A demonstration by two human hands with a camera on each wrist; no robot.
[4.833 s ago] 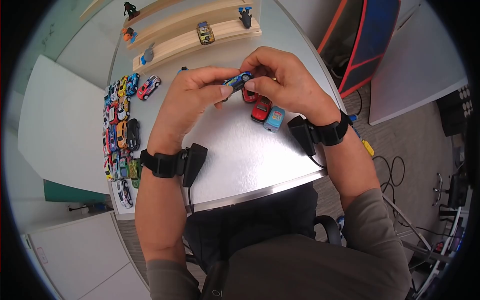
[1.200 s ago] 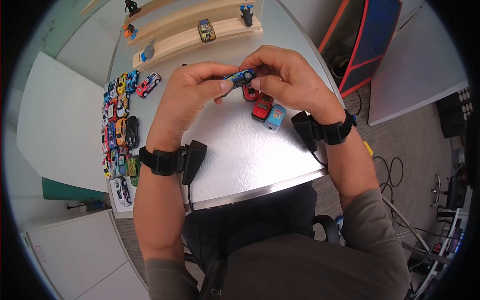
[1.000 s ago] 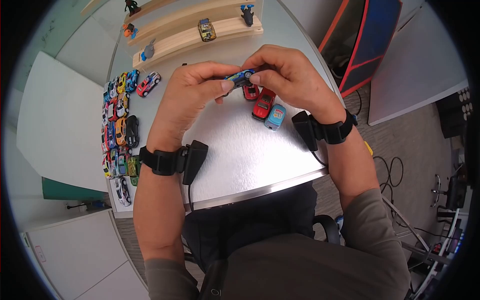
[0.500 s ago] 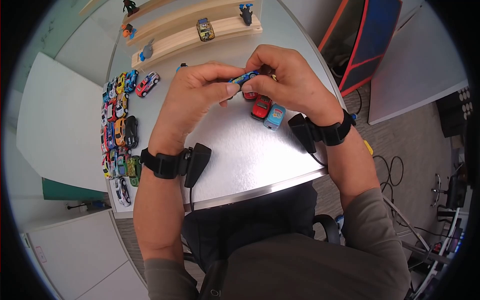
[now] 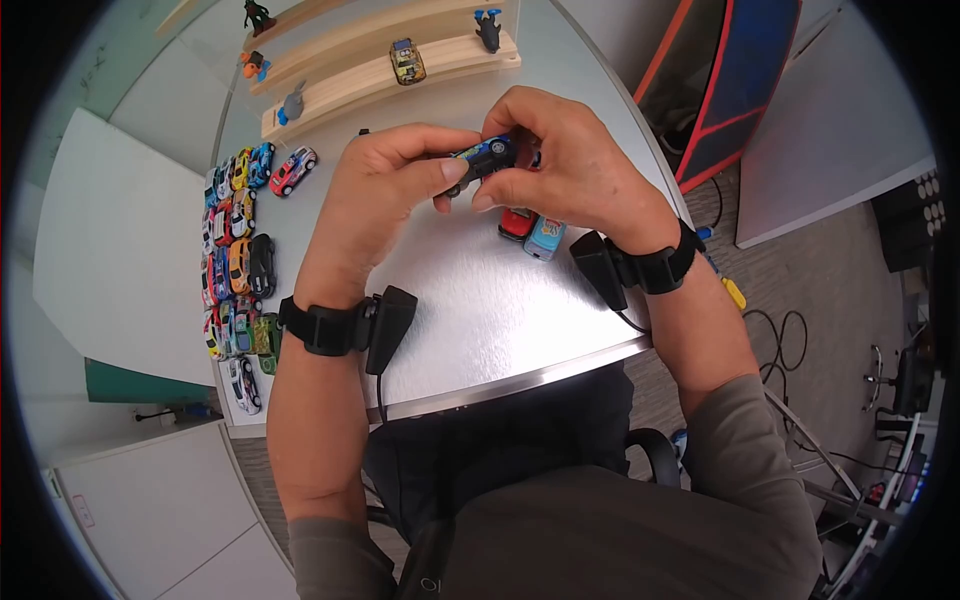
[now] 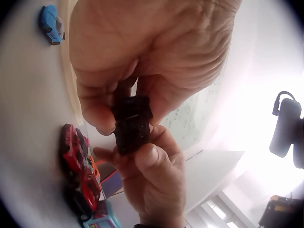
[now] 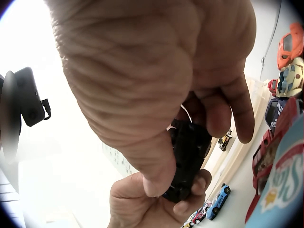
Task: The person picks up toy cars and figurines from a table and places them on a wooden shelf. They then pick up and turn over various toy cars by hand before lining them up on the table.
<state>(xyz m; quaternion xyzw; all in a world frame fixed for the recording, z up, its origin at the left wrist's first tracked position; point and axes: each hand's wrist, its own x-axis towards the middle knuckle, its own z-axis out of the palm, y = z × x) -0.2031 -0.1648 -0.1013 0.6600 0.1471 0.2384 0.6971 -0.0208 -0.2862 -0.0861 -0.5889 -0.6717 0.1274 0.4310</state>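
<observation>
Head view: left fingers (image 5: 430,178) pinch a toy car (image 5: 487,160), grip of right fingers (image 5: 512,190) unclear.

Blue-and-black toy car (image 5: 489,158) in the left grip (image 5: 385,185), right grip (image 5: 575,165) close beside, above a silvery table (image 5: 455,305).

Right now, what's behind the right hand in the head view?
Partly showing: a red car and a light-blue car. The right hand covers the rest; the right wrist view adds an orange car nearby.

Near tabletop (image 5: 470,325) passable; car rows (image 5: 240,258) block left.
</observation>
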